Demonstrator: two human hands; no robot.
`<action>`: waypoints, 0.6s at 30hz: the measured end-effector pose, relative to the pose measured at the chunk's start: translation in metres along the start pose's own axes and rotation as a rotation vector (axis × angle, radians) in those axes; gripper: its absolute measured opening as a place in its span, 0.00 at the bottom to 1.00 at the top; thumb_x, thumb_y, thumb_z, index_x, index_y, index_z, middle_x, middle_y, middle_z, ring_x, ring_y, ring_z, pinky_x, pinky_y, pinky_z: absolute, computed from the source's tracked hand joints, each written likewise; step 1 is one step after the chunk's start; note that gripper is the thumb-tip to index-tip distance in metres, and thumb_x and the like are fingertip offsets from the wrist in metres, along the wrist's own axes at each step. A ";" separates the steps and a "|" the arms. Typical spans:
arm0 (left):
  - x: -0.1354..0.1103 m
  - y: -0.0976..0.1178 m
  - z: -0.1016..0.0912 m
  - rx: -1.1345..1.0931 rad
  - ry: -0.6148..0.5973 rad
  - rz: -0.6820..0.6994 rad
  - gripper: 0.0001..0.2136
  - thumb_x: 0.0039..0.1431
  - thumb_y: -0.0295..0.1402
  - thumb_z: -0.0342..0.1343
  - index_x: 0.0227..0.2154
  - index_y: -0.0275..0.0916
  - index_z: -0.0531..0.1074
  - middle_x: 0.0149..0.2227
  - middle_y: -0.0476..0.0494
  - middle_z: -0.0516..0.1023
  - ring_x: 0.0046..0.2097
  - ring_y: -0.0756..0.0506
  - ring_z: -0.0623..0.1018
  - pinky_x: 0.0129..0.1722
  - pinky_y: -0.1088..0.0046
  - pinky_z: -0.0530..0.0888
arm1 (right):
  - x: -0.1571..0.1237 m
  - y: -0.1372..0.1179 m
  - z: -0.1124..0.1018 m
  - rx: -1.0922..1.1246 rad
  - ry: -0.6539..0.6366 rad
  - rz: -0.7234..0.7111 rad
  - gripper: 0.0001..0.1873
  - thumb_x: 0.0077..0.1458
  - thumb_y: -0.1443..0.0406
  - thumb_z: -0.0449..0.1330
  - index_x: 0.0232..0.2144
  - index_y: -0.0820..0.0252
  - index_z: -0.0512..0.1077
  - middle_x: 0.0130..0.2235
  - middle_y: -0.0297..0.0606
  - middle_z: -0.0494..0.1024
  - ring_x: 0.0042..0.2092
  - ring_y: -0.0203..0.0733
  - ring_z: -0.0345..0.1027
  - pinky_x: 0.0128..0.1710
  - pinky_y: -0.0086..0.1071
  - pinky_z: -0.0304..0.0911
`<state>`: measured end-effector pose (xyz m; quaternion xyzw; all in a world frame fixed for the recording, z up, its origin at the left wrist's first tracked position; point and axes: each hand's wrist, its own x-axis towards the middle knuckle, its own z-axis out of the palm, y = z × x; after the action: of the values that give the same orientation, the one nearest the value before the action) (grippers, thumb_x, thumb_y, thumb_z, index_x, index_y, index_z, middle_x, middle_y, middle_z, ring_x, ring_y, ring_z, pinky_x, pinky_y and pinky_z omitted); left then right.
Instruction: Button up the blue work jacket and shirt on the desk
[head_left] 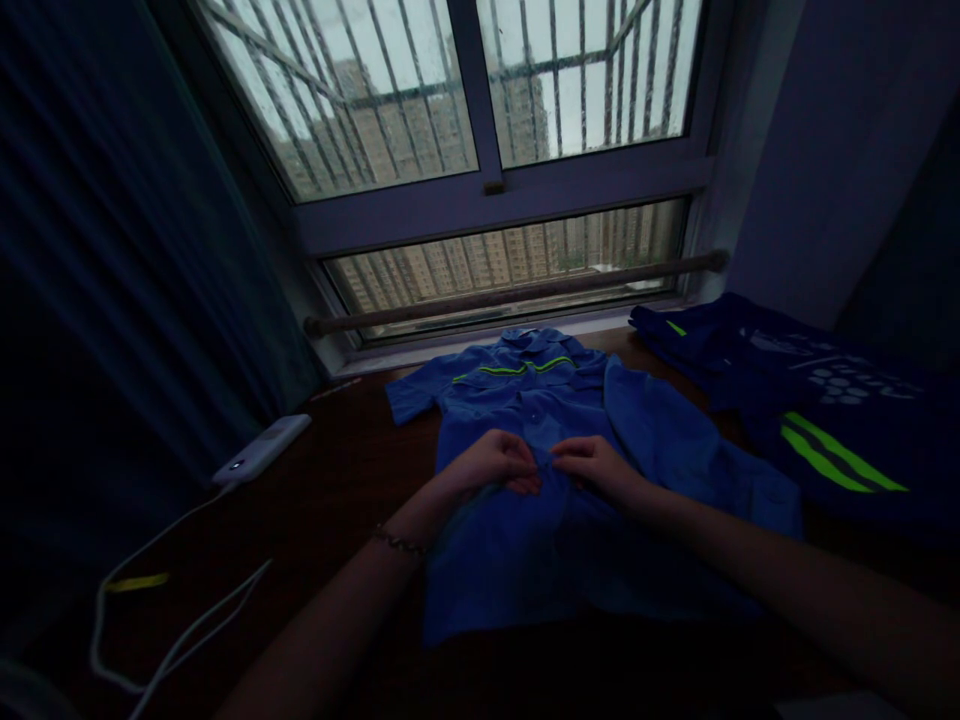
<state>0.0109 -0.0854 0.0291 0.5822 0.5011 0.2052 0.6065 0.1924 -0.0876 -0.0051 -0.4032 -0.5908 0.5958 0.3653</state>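
A blue work shirt [495,540] lies face up in front of me, its collar toward the window and a yellow-green stripe across the chest. At the middle of its front opening, my left hand [504,462] has thumb and fingers closed on the cloth edge. Just to the right, my right hand [592,465] pinches the other side of the front with its fingertips. A small gap separates the two hands. Whether a button sits between the fingers is too dark to tell. One shirt sleeve spreads left, the other lies along the right side.
Dark blue clothing [750,400] with bright yellow-green bands lies at the right. On the left are a white device [262,448], its white cable [161,515] and a yellow strip [137,582]. A curtain [150,250] hangs at left; a rail [517,297] crosses the window behind.
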 end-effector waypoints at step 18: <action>0.000 -0.002 0.011 0.012 0.011 0.057 0.10 0.40 0.32 0.59 0.24 0.32 0.68 0.22 0.45 0.75 0.27 0.46 0.76 0.30 0.69 0.73 | -0.008 -0.005 0.006 -0.183 0.062 -0.051 0.14 0.42 0.58 0.57 0.19 0.66 0.71 0.16 0.30 0.65 0.19 0.28 0.53 0.18 0.24 0.47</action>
<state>0.0194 -0.0912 0.0253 0.5986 0.4888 0.2225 0.5944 0.1906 -0.0974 -0.0001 -0.4380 -0.6413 0.5170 0.3600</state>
